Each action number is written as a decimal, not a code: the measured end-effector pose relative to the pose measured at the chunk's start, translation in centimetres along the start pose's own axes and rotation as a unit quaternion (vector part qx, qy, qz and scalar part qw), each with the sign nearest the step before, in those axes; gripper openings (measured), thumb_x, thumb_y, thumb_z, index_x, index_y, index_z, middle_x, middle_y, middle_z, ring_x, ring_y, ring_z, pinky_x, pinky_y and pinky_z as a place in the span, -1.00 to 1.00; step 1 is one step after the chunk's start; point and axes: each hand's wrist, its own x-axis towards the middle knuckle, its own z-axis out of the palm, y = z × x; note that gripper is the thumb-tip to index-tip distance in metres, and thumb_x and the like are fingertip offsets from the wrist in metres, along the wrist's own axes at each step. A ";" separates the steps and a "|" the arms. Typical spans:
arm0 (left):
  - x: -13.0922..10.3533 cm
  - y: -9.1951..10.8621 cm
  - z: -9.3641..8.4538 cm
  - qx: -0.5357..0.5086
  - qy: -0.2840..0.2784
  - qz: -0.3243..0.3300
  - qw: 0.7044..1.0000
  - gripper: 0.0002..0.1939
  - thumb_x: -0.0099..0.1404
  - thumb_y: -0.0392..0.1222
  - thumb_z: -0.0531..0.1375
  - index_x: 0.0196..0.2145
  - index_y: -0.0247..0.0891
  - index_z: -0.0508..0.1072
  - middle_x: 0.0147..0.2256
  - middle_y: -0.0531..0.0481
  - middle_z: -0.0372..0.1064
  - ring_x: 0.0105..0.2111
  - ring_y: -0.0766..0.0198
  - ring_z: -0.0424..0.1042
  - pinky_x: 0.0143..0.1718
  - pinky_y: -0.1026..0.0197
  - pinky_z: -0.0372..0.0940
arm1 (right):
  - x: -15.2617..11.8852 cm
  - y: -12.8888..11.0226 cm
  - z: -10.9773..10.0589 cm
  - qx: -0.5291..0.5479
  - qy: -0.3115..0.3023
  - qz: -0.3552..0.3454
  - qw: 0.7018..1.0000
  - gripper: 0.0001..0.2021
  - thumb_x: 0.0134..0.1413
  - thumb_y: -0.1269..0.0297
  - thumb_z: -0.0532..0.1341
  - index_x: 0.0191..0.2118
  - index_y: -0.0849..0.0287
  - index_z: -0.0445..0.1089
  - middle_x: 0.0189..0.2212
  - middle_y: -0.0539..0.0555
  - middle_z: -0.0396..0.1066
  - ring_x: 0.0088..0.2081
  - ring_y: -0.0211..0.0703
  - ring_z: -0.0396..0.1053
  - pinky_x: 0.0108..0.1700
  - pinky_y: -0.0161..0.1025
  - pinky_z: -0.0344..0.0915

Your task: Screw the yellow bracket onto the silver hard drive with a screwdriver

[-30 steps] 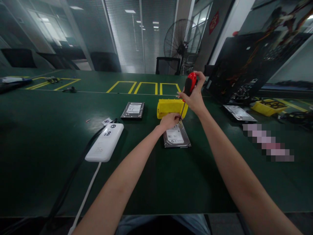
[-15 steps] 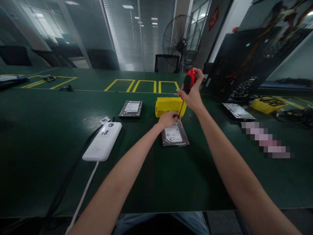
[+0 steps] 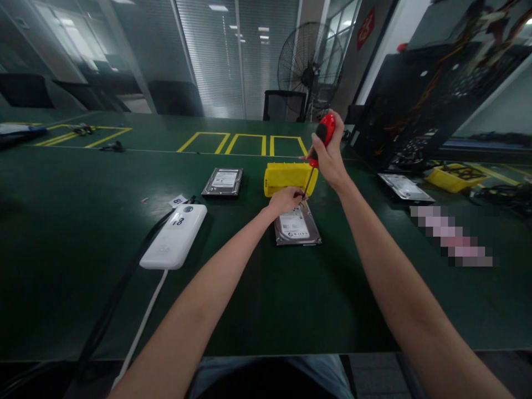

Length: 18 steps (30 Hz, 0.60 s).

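My right hand (image 3: 331, 152) is wrapped round the red and black handle of a screwdriver (image 3: 324, 133), whose shaft slants down to the far end of a hard drive (image 3: 296, 226). The drive lies label up on the green table (image 3: 266, 299). Beside the screwdriver's lower end, my left hand (image 3: 286, 200) rests over the drive's far left part with its fingers closed; what they pinch, if anything, is too small to tell. Just behind the drive stands a yellow bin (image 3: 286, 176).
Another hard drive (image 3: 223, 182) lies left of the bin. A white power bank (image 3: 174, 237) with a cable sits at the left. To the right are a third drive (image 3: 405, 187), a yellow tray (image 3: 455, 176) and a black computer case (image 3: 415, 105).
My right hand's grip on the screwdriver has shifted, with the thumb now higher against the handle. My left hand stays at the drive. The whole view has moved slightly.
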 end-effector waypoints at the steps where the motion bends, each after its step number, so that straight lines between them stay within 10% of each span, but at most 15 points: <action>1: 0.0 0.0 0.0 0.000 -0.002 0.000 1.000 -0.68 0.33 -0.16 -0.02 -0.08 -0.16 0.46 -0.04 0.01 0.42 -0.07 0.14 0.39 -0.06 0.14 0.29 | 0.0 0.1 0.0 0.004 0.017 -0.004 1.000 -0.35 0.06 -0.11 0.09 0.21 -0.30 -0.23 0.14 0.07 0.08 -0.18 -0.11 0.40 -0.22 -0.05 0.43; 12: 0.2 -0.2 0.1 0.015 0.004 0.009 1.000 -0.69 0.33 -0.18 0.00 -0.07 -0.17 0.45 -0.07 0.00 0.44 -0.09 0.15 0.40 -0.09 0.15 0.30 | 2.1 -0.7 -1.7 0.048 0.000 -0.008 0.999 -0.43 -0.17 0.25 0.36 -0.07 -0.08 0.03 -0.33 -0.05 0.34 -0.41 -0.23 0.36 -0.35 -0.16 0.46; 18: -0.1 -0.1 0.1 -0.004 0.008 0.027 1.000 -0.71 0.34 -0.19 0.00 -0.13 -0.21 0.47 -0.10 -0.02 0.44 -0.12 0.17 0.41 -0.14 0.18 0.31 | 2.5 -1.9 -1.3 0.049 -0.050 0.016 0.997 -0.62 -0.02 0.07 0.26 -0.09 -0.10 0.14 -0.42 -0.07 0.31 -0.50 -0.26 0.38 -0.47 -0.22 0.45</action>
